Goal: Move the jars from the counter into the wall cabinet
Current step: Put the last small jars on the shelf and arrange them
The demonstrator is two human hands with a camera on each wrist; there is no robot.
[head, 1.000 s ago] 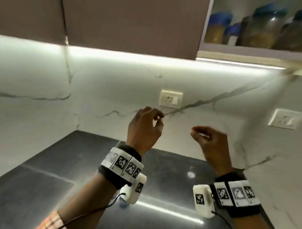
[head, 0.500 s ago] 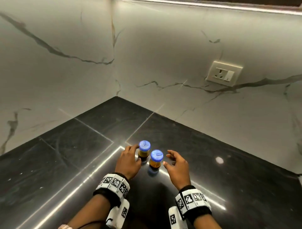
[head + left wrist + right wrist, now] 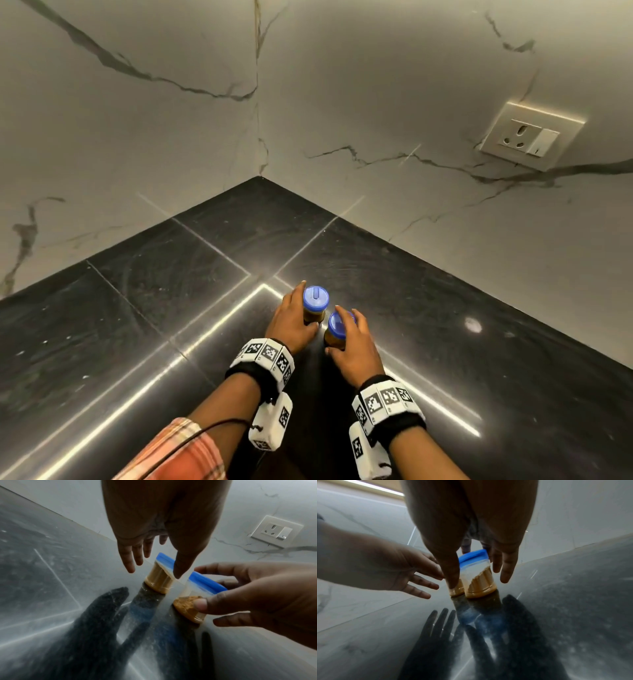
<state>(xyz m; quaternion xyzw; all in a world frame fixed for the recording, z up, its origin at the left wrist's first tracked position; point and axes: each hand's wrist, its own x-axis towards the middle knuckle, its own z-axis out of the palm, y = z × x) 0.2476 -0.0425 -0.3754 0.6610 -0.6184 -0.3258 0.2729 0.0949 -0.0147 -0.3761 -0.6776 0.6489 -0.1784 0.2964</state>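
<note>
Both my hands have closed in on the two small blue-lidded jars since half a second ago. My left hand (image 3: 291, 323) has its fingers spread around the far jar (image 3: 315, 305), thumb near its side, not yet clenched. My right hand (image 3: 352, 346) curls over the near jar (image 3: 337, 330), thumb pressed on its side. Both jars stand upright, just beside each other, on the black counter (image 3: 154, 291) near the marble corner, by a wall socket (image 3: 531, 137).
</note>
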